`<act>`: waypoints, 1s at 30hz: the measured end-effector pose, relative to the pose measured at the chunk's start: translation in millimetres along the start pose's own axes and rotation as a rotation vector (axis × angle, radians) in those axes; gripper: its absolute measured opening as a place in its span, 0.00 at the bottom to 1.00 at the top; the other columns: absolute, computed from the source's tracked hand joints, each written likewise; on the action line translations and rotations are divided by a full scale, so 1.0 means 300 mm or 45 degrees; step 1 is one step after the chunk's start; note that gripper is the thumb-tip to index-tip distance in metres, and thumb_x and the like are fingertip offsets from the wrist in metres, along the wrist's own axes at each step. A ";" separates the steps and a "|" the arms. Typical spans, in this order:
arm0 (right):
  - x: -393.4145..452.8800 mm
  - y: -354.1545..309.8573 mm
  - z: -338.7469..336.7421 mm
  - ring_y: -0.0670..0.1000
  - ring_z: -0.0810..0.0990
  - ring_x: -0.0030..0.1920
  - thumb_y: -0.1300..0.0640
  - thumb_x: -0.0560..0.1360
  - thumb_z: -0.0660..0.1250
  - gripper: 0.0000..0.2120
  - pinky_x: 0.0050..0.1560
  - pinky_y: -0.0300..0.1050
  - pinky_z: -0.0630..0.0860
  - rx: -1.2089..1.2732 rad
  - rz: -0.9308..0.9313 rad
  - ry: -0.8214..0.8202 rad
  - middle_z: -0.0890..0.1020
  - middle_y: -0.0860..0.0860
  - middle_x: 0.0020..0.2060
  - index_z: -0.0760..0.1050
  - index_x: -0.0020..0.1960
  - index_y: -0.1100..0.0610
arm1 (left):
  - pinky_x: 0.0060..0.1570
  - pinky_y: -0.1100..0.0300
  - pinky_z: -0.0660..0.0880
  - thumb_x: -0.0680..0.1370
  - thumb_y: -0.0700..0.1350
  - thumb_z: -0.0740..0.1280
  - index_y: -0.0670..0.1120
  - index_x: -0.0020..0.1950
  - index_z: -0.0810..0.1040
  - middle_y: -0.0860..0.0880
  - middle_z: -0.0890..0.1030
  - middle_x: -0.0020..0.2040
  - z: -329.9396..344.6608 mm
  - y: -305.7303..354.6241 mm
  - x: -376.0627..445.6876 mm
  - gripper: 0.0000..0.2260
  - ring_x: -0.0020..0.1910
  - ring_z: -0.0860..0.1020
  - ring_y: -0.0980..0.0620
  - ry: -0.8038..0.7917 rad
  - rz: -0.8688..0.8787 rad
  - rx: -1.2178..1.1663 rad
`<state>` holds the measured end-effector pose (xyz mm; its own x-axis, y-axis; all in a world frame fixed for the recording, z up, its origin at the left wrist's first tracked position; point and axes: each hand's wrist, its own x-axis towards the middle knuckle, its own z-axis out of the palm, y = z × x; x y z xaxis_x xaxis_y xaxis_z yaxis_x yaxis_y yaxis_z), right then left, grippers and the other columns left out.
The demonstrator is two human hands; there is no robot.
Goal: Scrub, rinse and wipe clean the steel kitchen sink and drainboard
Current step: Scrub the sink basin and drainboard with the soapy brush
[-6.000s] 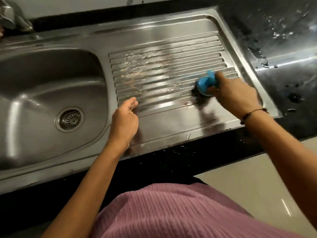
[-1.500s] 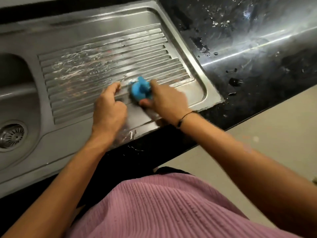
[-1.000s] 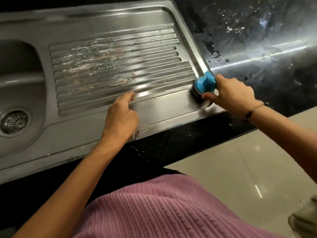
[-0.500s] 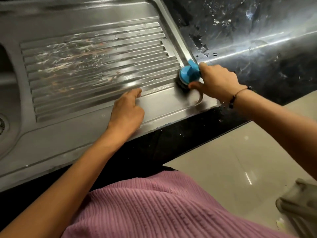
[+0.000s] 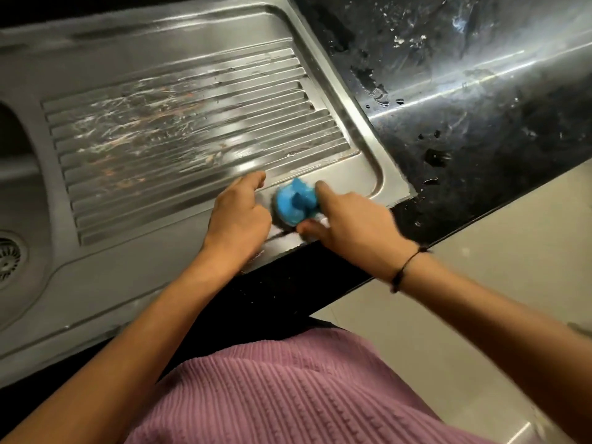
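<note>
Black stone countertop (image 5: 480, 100), wet and flecked with droplets, fills the upper right of the head view, with pale floor tiles (image 5: 464, 299) below it at 4 o'clock. Set into the counter, the steel drainboard (image 5: 179, 133) runs from the centre toward 10 o'clock, its ribbed part streaked with whitish and rusty smears; the sink basin (image 5: 19, 200) shows only partly at 9 o'clock, its drain strainer (image 5: 6, 257) cut by the left edge. On the flat strip below the ribs, near the front rim, sits the blue scrubber (image 5: 296, 203), its dark pad down on the steel. The right hand (image 5: 355, 225) grasps the scrubber's handle between forefinger and thumb; a dark cord bracelet (image 5: 407, 267) circles that wrist. The left hand (image 5: 240, 219) rests just beside the scrubber at 9 o'clock of it, fingers loosely bent with the tips on the steel, holding nothing. A pink ribbed garment (image 5: 288, 395) fills the bottom at 6 o'clock.
</note>
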<state>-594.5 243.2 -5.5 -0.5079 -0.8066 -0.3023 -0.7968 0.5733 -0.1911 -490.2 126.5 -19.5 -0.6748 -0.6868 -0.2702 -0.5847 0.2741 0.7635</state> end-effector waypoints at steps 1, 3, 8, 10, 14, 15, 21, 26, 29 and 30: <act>0.005 0.052 -0.027 0.59 0.78 0.51 0.42 0.75 0.63 0.22 0.36 0.44 0.62 -0.030 0.061 0.015 0.78 0.56 0.49 0.64 0.62 0.54 | 0.67 0.62 0.61 0.71 0.28 0.55 0.43 0.71 0.67 0.47 0.71 0.69 -0.005 -0.003 -0.004 0.28 0.68 0.68 0.51 -0.016 0.007 0.004; 0.024 0.181 -0.095 0.61 0.77 0.53 0.41 0.74 0.64 0.23 0.40 0.46 0.64 -0.113 0.207 0.085 0.78 0.58 0.53 0.65 0.62 0.55 | 0.70 0.58 0.60 0.71 0.28 0.54 0.44 0.71 0.66 0.47 0.69 0.70 -0.009 -0.012 -0.014 0.29 0.69 0.66 0.51 -0.046 -0.013 -0.007; 0.192 0.265 -0.191 0.61 0.76 0.51 0.43 0.73 0.66 0.22 0.44 0.51 0.71 -0.163 0.148 0.026 0.78 0.59 0.52 0.69 0.58 0.58 | 0.70 0.58 0.60 0.71 0.27 0.53 0.44 0.72 0.65 0.48 0.68 0.71 -0.021 -0.035 -0.030 0.30 0.70 0.65 0.51 -0.039 -0.035 -0.025; 0.226 0.213 -0.193 0.60 0.76 0.53 0.44 0.73 0.67 0.23 0.45 0.50 0.71 -0.211 0.107 0.025 0.78 0.59 0.54 0.69 0.61 0.57 | 0.69 0.59 0.61 0.71 0.27 0.53 0.44 0.71 0.66 0.48 0.69 0.70 -0.033 -0.048 -0.039 0.30 0.69 0.66 0.51 0.008 -0.063 -0.053; 0.207 0.055 -0.105 0.60 0.77 0.54 0.45 0.75 0.65 0.21 0.42 0.46 0.66 -0.217 -0.117 0.107 0.78 0.58 0.55 0.68 0.62 0.56 | 0.60 0.65 0.62 0.71 0.27 0.53 0.42 0.69 0.69 0.46 0.73 0.67 -0.054 -0.078 -0.040 0.27 0.66 0.70 0.51 0.119 -0.078 -0.099; 0.207 0.016 -0.087 0.59 0.77 0.53 0.46 0.75 0.65 0.20 0.41 0.45 0.65 -0.219 -0.190 0.107 0.78 0.58 0.54 0.68 0.61 0.57 | 0.61 0.65 0.62 0.71 0.27 0.53 0.42 0.69 0.69 0.46 0.73 0.67 -0.054 -0.082 -0.037 0.27 0.66 0.70 0.50 0.129 -0.075 -0.089; 0.214 0.189 -0.195 0.60 0.76 0.53 0.46 0.74 0.67 0.20 0.42 0.46 0.66 -0.273 0.009 0.029 0.78 0.59 0.54 0.70 0.59 0.57 | 0.66 0.60 0.62 0.72 0.28 0.53 0.43 0.71 0.67 0.47 0.71 0.69 -0.064 -0.085 -0.047 0.28 0.68 0.67 0.50 0.124 -0.081 -0.078; 0.218 0.170 -0.167 0.61 0.77 0.54 0.44 0.73 0.68 0.22 0.48 0.52 0.72 -0.213 0.077 0.065 0.78 0.60 0.55 0.70 0.59 0.58 | 0.65 0.63 0.62 0.71 0.27 0.52 0.44 0.71 0.67 0.47 0.71 0.69 -0.065 -0.090 -0.061 0.29 0.68 0.68 0.51 0.175 -0.147 -0.100; 0.236 -0.053 -0.062 0.60 0.77 0.55 0.44 0.72 0.67 0.24 0.45 0.49 0.70 -0.075 -0.199 0.105 0.78 0.58 0.56 0.69 0.61 0.57 | 0.61 0.66 0.62 0.71 0.28 0.53 0.45 0.70 0.68 0.47 0.72 0.68 -0.082 -0.094 -0.076 0.28 0.67 0.69 0.51 0.280 -0.197 -0.029; 0.243 -0.129 -0.030 0.60 0.77 0.55 0.44 0.73 0.66 0.24 0.43 0.48 0.67 -0.092 -0.285 0.109 0.78 0.58 0.56 0.68 0.63 0.56 | 0.59 0.66 0.62 0.71 0.29 0.54 0.45 0.70 0.68 0.47 0.72 0.68 -0.088 -0.098 -0.084 0.28 0.66 0.69 0.49 0.316 -0.214 0.037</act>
<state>-603.6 160.7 -11.7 -0.3392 -0.9235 -0.1791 -0.9125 0.3693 -0.1761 -444.2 117.9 -19.7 -0.4387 -0.8668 -0.2370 -0.6939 0.1592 0.7022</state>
